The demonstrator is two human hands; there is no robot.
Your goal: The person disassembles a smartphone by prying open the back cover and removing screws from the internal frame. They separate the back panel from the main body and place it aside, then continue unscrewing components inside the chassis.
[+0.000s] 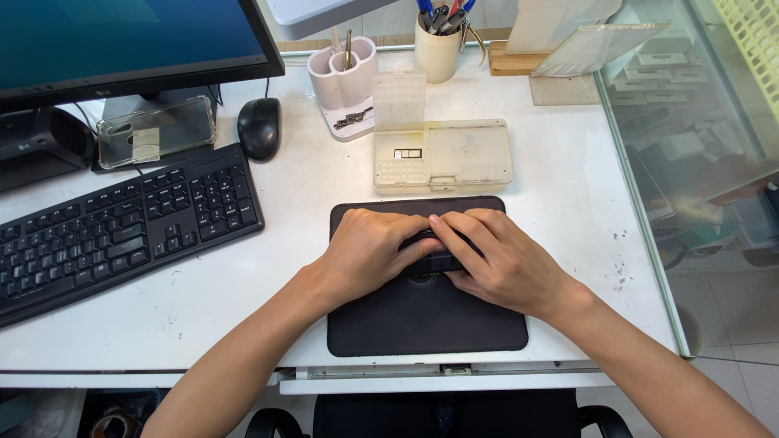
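Both my hands rest together on a black mat [422, 320] at the middle of a white desk [560, 203]. My left hand [369, 251] and my right hand [499, 259] close from either side around a small dark object [434, 258], which is mostly hidden under the fingers. Its kind cannot be made out. My right fingertips overlap my left fingers on top of it.
Behind the mat lies a clear plastic parts box [442, 154] with its lid up. A black keyboard [122, 231], mouse [260, 127], monitor [122, 45] and clear phone case [158, 130] sit left. A white holder [345, 77], pen cup [438, 49] and glass cabinet [698, 162] stand nearby.
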